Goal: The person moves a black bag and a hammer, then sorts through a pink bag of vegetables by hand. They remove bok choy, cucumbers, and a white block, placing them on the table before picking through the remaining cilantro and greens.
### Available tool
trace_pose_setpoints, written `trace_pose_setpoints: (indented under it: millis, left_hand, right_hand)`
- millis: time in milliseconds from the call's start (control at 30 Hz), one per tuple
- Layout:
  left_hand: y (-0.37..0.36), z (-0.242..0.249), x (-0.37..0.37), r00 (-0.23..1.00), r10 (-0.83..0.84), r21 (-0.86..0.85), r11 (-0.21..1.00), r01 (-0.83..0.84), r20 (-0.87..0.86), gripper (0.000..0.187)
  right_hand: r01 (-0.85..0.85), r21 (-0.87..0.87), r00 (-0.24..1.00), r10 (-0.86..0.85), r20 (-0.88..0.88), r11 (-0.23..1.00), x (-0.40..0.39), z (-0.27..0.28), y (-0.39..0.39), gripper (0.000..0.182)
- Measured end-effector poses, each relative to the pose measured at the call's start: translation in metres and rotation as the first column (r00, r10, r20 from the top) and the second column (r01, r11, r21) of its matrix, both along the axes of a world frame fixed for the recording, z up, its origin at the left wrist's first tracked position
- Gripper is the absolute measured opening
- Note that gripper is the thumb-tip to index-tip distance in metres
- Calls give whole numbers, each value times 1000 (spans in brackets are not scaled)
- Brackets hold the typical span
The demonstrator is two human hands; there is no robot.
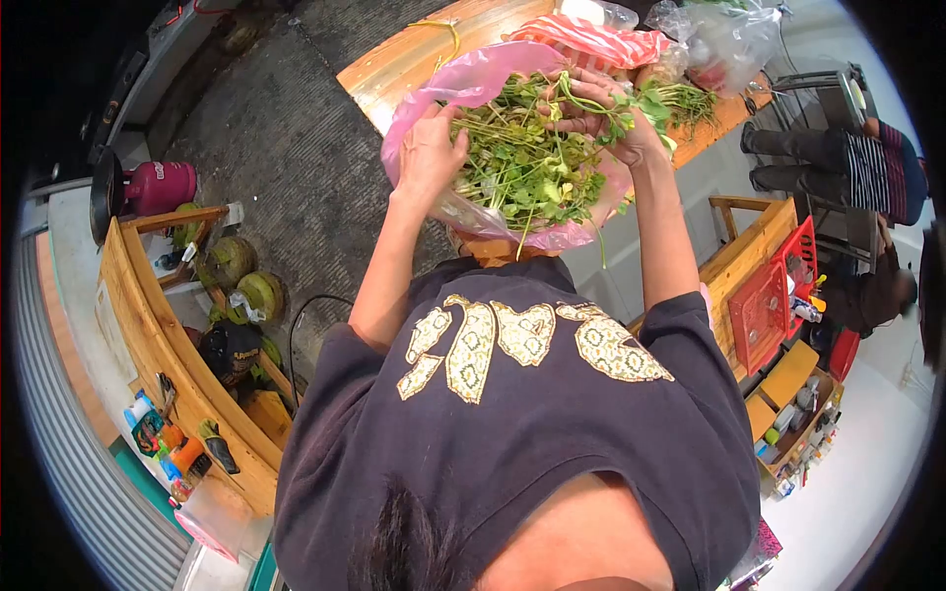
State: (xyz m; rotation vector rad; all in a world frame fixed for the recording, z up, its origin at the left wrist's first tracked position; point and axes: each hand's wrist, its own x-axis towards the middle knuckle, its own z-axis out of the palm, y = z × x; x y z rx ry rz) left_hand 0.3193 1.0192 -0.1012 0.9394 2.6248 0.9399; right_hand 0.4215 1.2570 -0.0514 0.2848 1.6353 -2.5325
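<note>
A pink plastic bag (pixel 480 77) lies wide open in front of me, filled with leafy green herbs (pixel 532 163) on long thin stems. At the bag's left side, my left hand (pixel 430 153) is closed on its rim, fingertips against the herbs. My right hand (pixel 609 116), above the right part of the pile, has its fingers curled around a herb sprig (pixel 576 98) with a looping stem. Part of its grip is hidden by leaves. Another bunch of greens (pixel 680 103) rests on the wooden table (pixel 389 64) just right of that hand.
A red-and-white striped bag (pixel 591 41) and a clear plastic bag (pixel 724 44) sit at the table's far side. Gas cylinders (pixel 161 187) stand to the left. A red tray (pixel 764 315) is on a wooden bench to the right. Another person (pixel 838 163) is at the right.
</note>
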Motion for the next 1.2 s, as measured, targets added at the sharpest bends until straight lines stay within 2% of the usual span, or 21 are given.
trace_pose_setpoints:
  millis: [133, 233, 333, 433, 533, 600, 667, 700, 767, 900, 1000, 1067, 1100, 1200]
  left_hand:
    - [1, -12, 0, 998, -12, 107, 994, 5, 64, 22]
    - [2, -16, 2, 996, -29, 96, 995, 38, -88, 24]
    - [13, 13, 8, 942, 11, 256, 961, -102, 335, 23]
    - [26, 22, 10, 831, -157, 515, 840, -171, 533, 23]
    - [33, 28, 13, 702, -300, 618, 746, -249, 646, 20]
    - [31, 33, 15, 624, -336, 593, 762, -261, 706, 22]
    - [27, 40, 20, 563, -380, 599, 752, -274, 734, 26]
    - [27, 35, 20, 571, -398, 632, 717, -294, 718, 30]
    - [25, 31, 19, 566, -368, 601, 740, -302, 738, 29]
    - [25, 31, 21, 588, -293, 575, 727, -376, 754, 27]
    - [24, 40, 22, 448, -305, 514, 711, -480, 841, 25]
    - [23, 38, 23, 568, -296, 554, 751, -358, 768, 22]
    - [22, 37, 24, 623, -294, 566, 769, -295, 724, 21]
    - [22, 36, 22, 616, -309, 578, 760, -298, 724, 18]
  right_hand:
    - [-15, -21, 1000, 14, -27, 1000, 1, 1, 2, 43]
    - [8, -35, 999, -9, -39, 999, 3, 1, -2, 44]
    - [44, 11, 999, -44, -1, 999, 2, 0, -7, 42]
    - [44, 79, 995, -51, 89, 996, 6, 9, -21, 35]
    - [39, 52, 990, -45, 135, 998, 5, 4, -28, 27]
    - [28, 26, 991, -31, 128, 999, 6, -2, -32, 28]
    - [33, 90, 994, -43, 105, 995, 7, -2, -38, 30]
    - [42, 102, 995, -51, 90, 994, 8, -6, -40, 31]
    - [17, 106, 1000, -19, 23, 994, 9, -8, -42, 32]
    - [109, 192, 993, -117, 32, 975, 8, -15, -43, 26]
    - [91, 215, 995, -97, 15, 972, 9, -21, -38, 26]
    - [69, 254, 997, -76, 19, 965, 9, -17, -38, 25]
    - [70, 216, 995, -83, 53, 974, 9, -13, -39, 26]
    - [76, 86, 988, -87, 129, 993, 11, -9, -40, 28]
